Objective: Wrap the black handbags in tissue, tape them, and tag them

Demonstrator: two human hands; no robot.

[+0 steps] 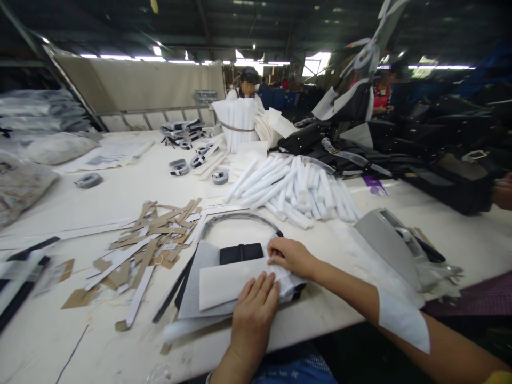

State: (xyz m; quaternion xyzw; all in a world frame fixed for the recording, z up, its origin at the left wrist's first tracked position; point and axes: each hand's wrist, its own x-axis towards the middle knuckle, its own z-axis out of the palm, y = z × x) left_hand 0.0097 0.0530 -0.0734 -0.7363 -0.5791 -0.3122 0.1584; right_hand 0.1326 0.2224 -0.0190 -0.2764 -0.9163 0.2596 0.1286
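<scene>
A handbag (188, 293) lies in front of me on the table, with grey sheet material over its face and a black strap tab (241, 254) showing near the top. Its wrapped handle (236, 215) arches away from me. Across the bag rests a white foam sheet (224, 285). My left hand (254, 314) is flat on the sheet's lower right part, fingers stretched out. At the sheet's right end, the fingers of my right hand (292, 257) are pinched together; what they hold is hidden. Clear plastic film (288, 282) lies just below that hand.
Cardboard and paper strips (148, 245) are heaped left of the bag. Beyond it are white foam rolls (288, 184) and coiled straps (220, 177). A grey tape dispenser (384, 240) stands at right, with black bags (436, 165) piled behind. A person (244, 90) is across the table.
</scene>
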